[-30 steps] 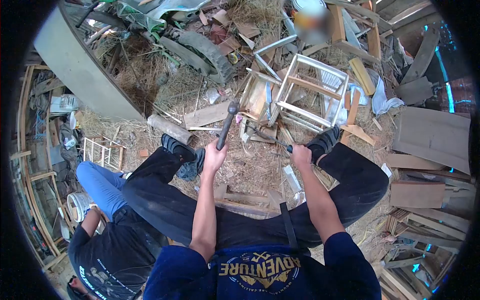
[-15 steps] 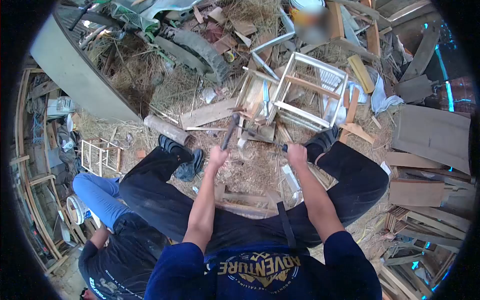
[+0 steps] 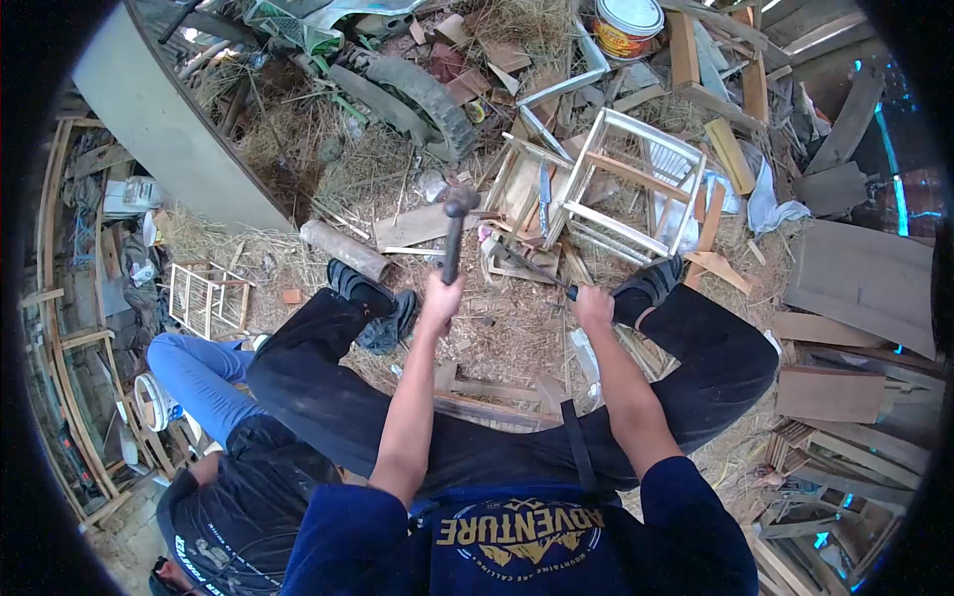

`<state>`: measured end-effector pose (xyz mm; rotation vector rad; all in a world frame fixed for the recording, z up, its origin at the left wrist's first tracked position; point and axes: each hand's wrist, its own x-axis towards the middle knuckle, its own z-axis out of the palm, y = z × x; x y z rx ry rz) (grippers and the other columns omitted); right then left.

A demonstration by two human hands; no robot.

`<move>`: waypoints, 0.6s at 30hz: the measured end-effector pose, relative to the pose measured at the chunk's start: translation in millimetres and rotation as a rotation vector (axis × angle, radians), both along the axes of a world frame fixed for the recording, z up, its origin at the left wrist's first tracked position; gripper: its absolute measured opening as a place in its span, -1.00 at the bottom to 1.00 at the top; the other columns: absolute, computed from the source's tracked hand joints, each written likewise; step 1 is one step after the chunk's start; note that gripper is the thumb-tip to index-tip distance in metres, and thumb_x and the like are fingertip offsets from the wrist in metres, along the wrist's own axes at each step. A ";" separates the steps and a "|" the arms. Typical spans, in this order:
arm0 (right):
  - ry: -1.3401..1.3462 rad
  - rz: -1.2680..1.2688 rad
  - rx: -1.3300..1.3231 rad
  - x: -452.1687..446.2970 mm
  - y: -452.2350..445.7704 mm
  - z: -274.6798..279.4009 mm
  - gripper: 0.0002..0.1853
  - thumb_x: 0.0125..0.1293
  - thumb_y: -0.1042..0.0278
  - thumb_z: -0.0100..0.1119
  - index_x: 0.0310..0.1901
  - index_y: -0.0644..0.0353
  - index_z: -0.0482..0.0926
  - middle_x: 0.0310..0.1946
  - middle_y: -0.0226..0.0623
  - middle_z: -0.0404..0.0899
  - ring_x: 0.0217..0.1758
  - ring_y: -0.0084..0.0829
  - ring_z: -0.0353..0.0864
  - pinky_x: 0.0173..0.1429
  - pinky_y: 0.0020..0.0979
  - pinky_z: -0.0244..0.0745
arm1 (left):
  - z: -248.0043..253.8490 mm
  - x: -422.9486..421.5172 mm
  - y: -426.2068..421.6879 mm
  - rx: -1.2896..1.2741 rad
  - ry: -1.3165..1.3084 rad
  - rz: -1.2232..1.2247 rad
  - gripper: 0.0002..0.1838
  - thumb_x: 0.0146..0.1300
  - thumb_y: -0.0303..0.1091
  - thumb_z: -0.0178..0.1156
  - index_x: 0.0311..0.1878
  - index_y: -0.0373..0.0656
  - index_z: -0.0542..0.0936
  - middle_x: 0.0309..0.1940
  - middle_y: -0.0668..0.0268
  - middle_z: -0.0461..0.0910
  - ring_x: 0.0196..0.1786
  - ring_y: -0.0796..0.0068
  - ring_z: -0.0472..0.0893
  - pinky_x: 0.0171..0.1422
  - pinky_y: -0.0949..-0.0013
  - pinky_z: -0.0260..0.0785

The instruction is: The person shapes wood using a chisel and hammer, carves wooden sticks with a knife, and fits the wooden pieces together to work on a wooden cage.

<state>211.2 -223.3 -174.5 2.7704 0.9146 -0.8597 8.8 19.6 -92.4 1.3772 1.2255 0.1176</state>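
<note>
My left hand [image 3: 442, 303] is closed round the handle of a hammer [image 3: 452, 248], whose head points up and away from me. My right hand [image 3: 593, 306] grips the dark handle of a long, thin metal tool [image 3: 537, 270]. The tool slants left, its far end over or against a small wooden piece [image 3: 512, 256] on the ground; whether it touches cannot be made out. Just beyond stands a wooden frame with slats [image 3: 631, 169], and beside it a shallow wooden box [image 3: 517, 184] with a blue-and-silver bladed tool [image 3: 545, 199] lying across it.
A round log [image 3: 345, 250] lies near my left foot. Another person in blue jeans [image 3: 204, 382] sits at my left. A tyre [image 3: 422, 104] and a paint bucket [image 3: 628, 25] lie farther off. Boards [image 3: 830, 387] are stacked at right. Straw and wood scraps cover the ground.
My left hand has lifted the hammer, so its head appears higher and nearer. My right hand keeps its hold on the thin tool. The whole view has shifted slightly.
</note>
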 end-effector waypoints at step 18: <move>0.035 -0.001 -0.042 6.8 -1.3 20.8 -0.80 0.18 0.34 0.22 -0.15 0.07 0.69 -0.23 -0.08 0.72 -0.10 -0.08 0.74 0.01 -0.11 0.63 | 15.5 -3.5 12.7 0.287 0.068 -0.084 -0.77 0.19 -0.30 0.18 -0.42 -0.31 0.51 -0.68 0.24 0.47 -0.60 0.46 0.47 -0.44 0.20 0.34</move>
